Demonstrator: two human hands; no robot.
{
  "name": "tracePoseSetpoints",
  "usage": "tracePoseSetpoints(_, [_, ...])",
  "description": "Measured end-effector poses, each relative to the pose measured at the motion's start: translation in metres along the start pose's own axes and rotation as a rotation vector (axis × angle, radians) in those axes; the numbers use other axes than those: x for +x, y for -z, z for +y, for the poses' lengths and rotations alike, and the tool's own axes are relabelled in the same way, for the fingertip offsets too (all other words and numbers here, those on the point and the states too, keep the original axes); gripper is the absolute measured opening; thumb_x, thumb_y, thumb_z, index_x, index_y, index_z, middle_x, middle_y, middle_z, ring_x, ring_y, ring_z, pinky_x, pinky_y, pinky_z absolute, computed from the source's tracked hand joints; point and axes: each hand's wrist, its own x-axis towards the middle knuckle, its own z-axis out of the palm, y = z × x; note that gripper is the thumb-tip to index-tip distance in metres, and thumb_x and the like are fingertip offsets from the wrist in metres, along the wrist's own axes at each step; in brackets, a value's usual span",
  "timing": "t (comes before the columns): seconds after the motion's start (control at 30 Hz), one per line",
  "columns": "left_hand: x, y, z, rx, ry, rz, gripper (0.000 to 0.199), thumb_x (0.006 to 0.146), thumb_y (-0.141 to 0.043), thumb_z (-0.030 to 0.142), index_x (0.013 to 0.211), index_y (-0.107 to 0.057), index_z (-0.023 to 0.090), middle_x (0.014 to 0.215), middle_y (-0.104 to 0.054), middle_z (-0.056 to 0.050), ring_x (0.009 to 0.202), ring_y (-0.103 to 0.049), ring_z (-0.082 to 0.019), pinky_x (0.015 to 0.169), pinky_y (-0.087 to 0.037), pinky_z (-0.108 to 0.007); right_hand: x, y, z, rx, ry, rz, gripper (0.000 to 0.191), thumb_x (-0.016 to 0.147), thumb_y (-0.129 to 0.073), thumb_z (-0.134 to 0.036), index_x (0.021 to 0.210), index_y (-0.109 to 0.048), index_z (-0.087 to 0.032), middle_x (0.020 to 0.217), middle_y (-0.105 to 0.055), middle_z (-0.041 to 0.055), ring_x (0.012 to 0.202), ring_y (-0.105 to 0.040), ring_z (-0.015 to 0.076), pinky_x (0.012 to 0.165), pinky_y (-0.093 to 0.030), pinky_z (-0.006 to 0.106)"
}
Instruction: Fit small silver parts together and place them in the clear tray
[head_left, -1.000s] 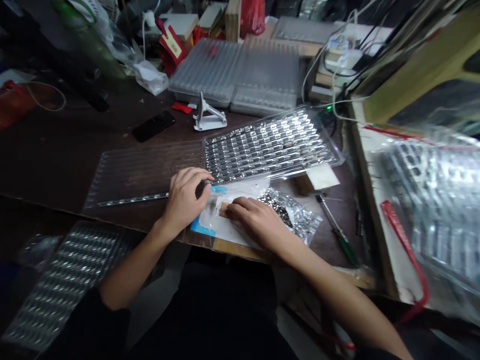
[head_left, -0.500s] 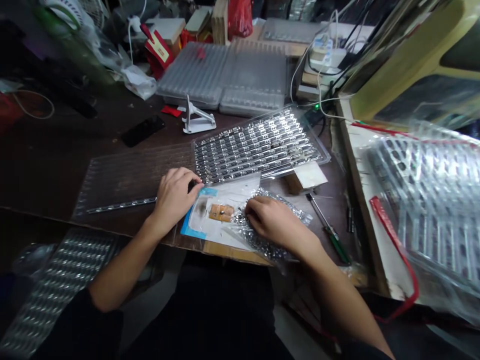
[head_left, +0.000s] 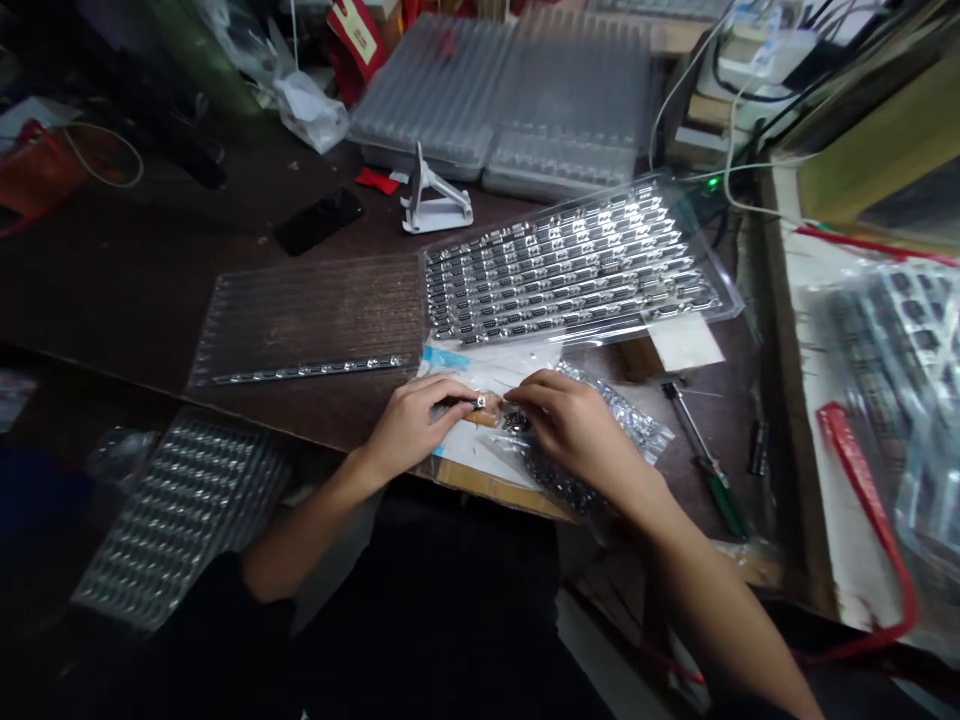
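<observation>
Now, from the head camera, pinches a small connector (head_left: pixel 478 402) between the thumb and fingers of the left hand (head_left: pixel 412 425), just above an orange-brown block (head_left: pixel 490 412) on a blue-edged white sheet (head_left: pixel 469 450). Bends the fingers of the right hand (head_left: pixel 577 415) with the tips close together, at the other side of the same block and beside a clear bag (head_left: pixel 649 425) of small shiny parts; cannot tell whether gripping anything tiny there. Behind the hands, see a clear tray (head_left: pixel 726 290) with many rows of metal connectors and, adjoining on its left, a second clear tray (head_left: pixel 315 310) with one row of connectors (head_left: pixel 307 372) along the near edge. To the right of the bag, notice a green-handled screwdriver (head_left: pixel 709 465); farther back on the dark table (head_left: pixel 150 260), a black phone (head_left: pixel 319 220) and, near it, a white stand (head_left: pixel 439 210), standing upright.
</observation>
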Motion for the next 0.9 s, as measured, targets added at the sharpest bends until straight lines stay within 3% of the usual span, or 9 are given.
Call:
tracePoseSetpoints(0.27, [-0.004, 0.0, -0.008, 0.067, -0.1, 0.028, 0.006, 0.092, -0.068, 0.02, 0.095, -0.074, 0.021, 0.095, -0.078, -0.003, 0.089, -0.071, -0.019, 0.084, -0.05, -0.034, 0.002, -0.006, -0.002, -0.025, -0.049, -0.023, 0.028, 0.093, -0.052, -0.01, 0.106, -0.075, -0.018, 0.102, -0.074, 0.0071, 0.09, -0.07, 0.0197, 0.082, -0.053, 0.03])
tracePoseSetpoints(0.47, [-0.004, -0.002, -0.007, 0.068, -0.086, 0.025, 0.007, 0.092, -0.068, 0.022, 0.094, -0.075, 0.022, 0.092, -0.077, -0.001, 0.089, -0.07, -0.019, 0.081, -0.049, -0.033, 0.006, -0.019, -0.01, -0.237, -0.082, 0.017, 0.023, 0.096, -0.052, -0.018, 0.103, -0.074, -0.018, 0.1, -0.075, 0.0083, 0.091, -0.069, 0.0217, 0.082, -0.052, 0.032])
tracePoseSetpoints(0.63, [-0.008, 0.006, -0.006, -0.008, 0.035, 0.178, 0.01, 0.094, -0.064, 0.021, 0.093, -0.073, 0.02, 0.093, -0.077, -0.003, 0.088, -0.069, -0.019, 0.083, -0.05, -0.033, 0.011, -0.029, -0.01, -0.22, 0.036, 0.003, 0.022, 0.097, -0.051, -0.015, 0.107, -0.07, -0.017, 0.1, -0.073, 0.0092, 0.089, -0.067, 0.0216, 0.081, -0.052, 0.032])
tracePoseSetpoints(0.77, [-0.019, 0.011, -0.007, 0.21, 0.086, 0.067, 0.01, 0.095, -0.063, 0.024, 0.098, -0.072, 0.021, 0.098, -0.076, -0.002, 0.092, -0.066, -0.022, 0.084, -0.046, -0.036, 0.01, -0.036, -0.014, -0.274, 0.195, -0.032, 0.023, 0.099, -0.05, -0.012, 0.113, -0.068, -0.016, 0.102, -0.071, 0.0111, 0.092, -0.064, 0.0231, 0.082, -0.051, 0.033])
tracePoseSetpoints(0.9, [-0.024, 0.011, -0.007, 0.274, 0.097, 0.017, 0.015, 0.092, -0.069, 0.028, 0.105, -0.07, 0.023, 0.105, -0.075, -0.002, 0.097, -0.064, -0.022, 0.085, -0.044, -0.035, 0.009, -0.038, -0.021, -0.43, 0.219, -0.055, 0.025, 0.099, -0.048, -0.011, 0.112, -0.069, -0.017, 0.102, -0.07, 0.0111, 0.091, -0.061, 0.0241, 0.079, -0.049, 0.034])
